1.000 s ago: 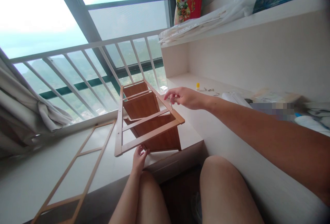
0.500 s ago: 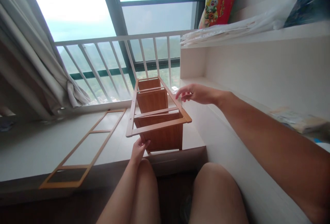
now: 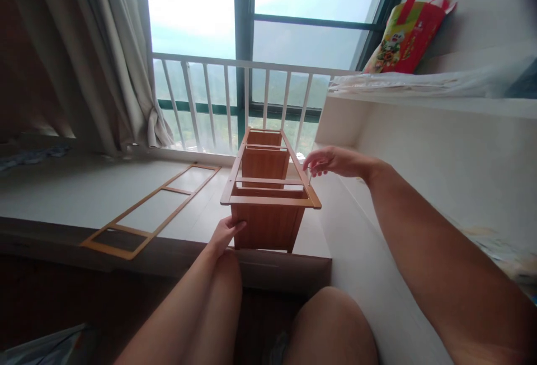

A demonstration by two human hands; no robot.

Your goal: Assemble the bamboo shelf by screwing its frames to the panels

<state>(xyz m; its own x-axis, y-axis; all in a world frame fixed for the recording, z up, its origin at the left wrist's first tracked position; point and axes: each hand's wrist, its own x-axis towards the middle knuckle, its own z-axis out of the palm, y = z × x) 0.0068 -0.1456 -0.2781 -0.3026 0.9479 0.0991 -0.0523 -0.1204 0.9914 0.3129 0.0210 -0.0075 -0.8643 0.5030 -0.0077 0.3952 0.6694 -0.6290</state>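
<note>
A brown wooden shelf unit [image 3: 268,225] stands on the white ledge, with a ladder-like side frame [image 3: 271,201] lying across its top. My left hand [image 3: 225,235] grips the left edge of the unit's front panel below that frame, thumb on the panel's face. Above the frame's right rail, my right hand [image 3: 329,162] is closed on a thin metal hex key [image 3: 310,178]. The key's shaft points down to the rail near its front corner; its tip is too small to make out. A second wooden frame [image 3: 146,235] lies flat on the ledge to the left.
The ledge [image 3: 184,225] runs under a window with a white railing [image 3: 251,65]. A grey curtain [image 3: 134,74] hangs at left. White shelving [image 3: 436,104] stands close on the right, bearing a red and green bag [image 3: 403,40]. My knees [image 3: 335,320] are just below the ledge.
The camera view has swung left, so the scene sits further right. My left hand still grips the panel, and my right hand still holds the hex key over the right rail.
</note>
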